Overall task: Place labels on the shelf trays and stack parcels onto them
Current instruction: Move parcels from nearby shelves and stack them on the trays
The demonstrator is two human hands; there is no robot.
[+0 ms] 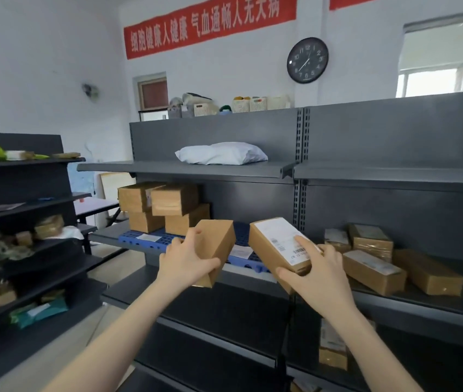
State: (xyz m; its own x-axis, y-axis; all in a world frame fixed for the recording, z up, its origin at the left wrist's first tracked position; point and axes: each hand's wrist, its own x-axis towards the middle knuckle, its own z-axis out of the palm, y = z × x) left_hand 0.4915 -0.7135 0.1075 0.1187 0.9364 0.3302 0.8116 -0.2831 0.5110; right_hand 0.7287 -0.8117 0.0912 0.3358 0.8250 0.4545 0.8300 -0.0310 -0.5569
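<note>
Wall ahead of me: round black clock, hung below the right end of a red banner with yellow characters. Window far right. Pale slotted baskets in a row, lower left of clock. Small wall fan further left.

In the left hand, a plain brown parcel on end; in the right hand, a labelled parcel, tilted. Just beyond, a blue tray bears four stacked boxes.
</note>
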